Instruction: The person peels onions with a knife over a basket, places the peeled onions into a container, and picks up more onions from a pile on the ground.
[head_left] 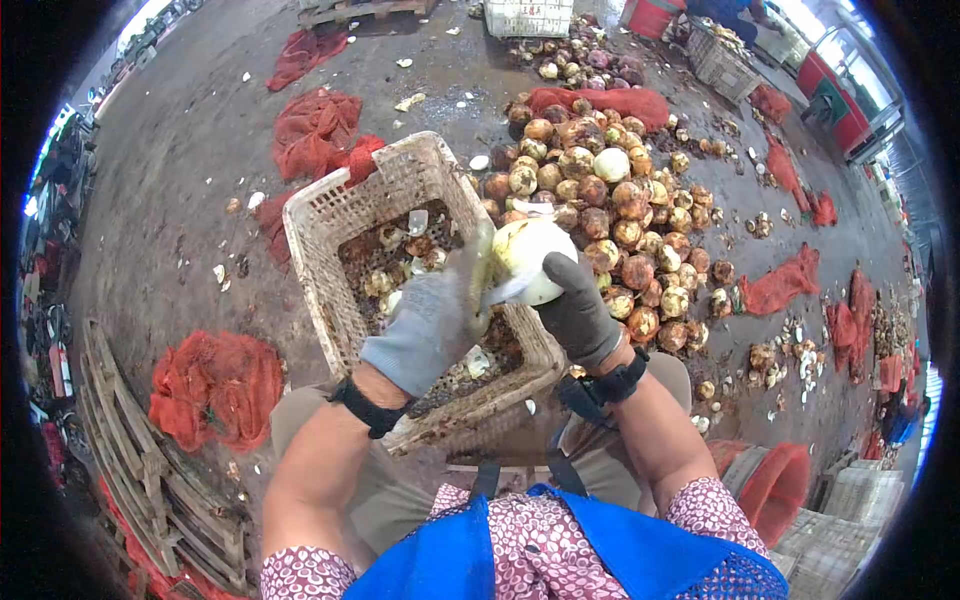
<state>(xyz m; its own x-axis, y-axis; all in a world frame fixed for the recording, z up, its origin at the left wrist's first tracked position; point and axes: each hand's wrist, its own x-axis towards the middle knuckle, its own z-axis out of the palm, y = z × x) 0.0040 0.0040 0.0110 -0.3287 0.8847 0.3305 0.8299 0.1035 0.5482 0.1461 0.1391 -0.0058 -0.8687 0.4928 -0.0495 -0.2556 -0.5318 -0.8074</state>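
Observation:
A large, pale peeled onion is in my right hand, whose dark grey glove wraps its right side with the thumb across the front. My left hand, in a lighter grey glove, is closed just left of the onion and smeared by motion. From its blurred, yellowish-stained fingers a thin, pale blade-like strip reaches across the onion's lower side; its kind is unclear. Below both hands stands a dirty plastic crate with skins and several small bulbs inside. A pile of brown-skinned onions lies just beyond the onion.
Red mesh sacks lie around the floor. A wooden pallet is at the left and a red mesh-covered tub at the lower right. Far ahead stand a white crate and a red bucket.

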